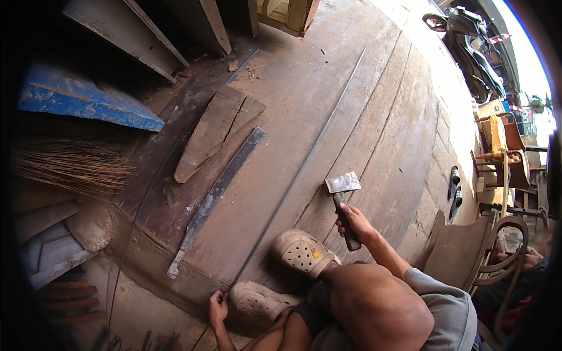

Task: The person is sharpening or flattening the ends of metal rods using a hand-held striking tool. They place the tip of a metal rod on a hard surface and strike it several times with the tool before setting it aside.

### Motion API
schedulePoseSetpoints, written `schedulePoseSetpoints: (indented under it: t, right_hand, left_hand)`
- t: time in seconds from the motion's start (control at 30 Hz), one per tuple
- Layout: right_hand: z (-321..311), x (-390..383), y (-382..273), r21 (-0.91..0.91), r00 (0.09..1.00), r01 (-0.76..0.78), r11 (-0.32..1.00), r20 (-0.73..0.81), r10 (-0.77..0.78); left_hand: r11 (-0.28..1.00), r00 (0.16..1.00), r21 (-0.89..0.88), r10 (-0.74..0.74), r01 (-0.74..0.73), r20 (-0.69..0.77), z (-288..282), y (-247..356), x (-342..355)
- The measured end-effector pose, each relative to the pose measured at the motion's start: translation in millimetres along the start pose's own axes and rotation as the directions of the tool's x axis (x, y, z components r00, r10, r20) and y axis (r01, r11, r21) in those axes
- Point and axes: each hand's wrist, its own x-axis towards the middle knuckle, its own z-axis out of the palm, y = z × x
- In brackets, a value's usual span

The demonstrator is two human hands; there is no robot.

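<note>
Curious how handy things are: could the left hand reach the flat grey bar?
Probably yes: the left hand is near one end of the flat grey bar, and nothing visible blocks the way.

Hand tool [341,200], right of centre: broad flat metal head, silvery, scuffed, dull patches; dark, thick handle, gripped partway along. Head toward top of frame, handle butt toward the bottom, slight slant to the right. Can't tell if it touches the floor. Thin grey rod [314,146]: long, flat on floor, running diagonally from upper centre-right to lower centre-left, slightly bowed in view, left of tool, apart from it.
</note>
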Motion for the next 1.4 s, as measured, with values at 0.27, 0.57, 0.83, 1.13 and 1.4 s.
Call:
schedulePoseSetpoints:
  t: [0.27, 0.57, 0.83, 1.13, 1.4]
  right_hand:
    - [-7, 43, -84, -0.600, 0.724, 0.378, 0.706, -0.283, -0.629]
    - [-25, 134, -193, -0.889, 0.154, 0.356, 0.287, -0.248, -0.957]
    - [-38, 154, -214, -0.950, 0.532, 0.250, 0.185, -0.024, -0.846]
    - [-40, 179, -216, -0.908, 0.265, 0.218, 0.357, -0.297, -0.917]
    - [-29, 186, -248, -0.879, 0.340, 0.262, 0.400, -0.303, -0.890]
  left_hand:
    - [1.000, 0.997, -0.023, -0.020, 0.021, 0.068, -4, -10, 2]
    - [0.997, 0.995, -0.012, -0.082, 0.082, 0.062, -8, 4, 1]
    - [0.991, 0.990, -0.005, -0.133, 0.133, 0.037, -8, 0, -6]
    - [0.987, 0.983, 0.045, -0.156, 0.152, 0.096, -8, 0, -2]
    - [0.973, 0.971, -0.038, -0.222, 0.226, 0.094, -7, -10, -13]
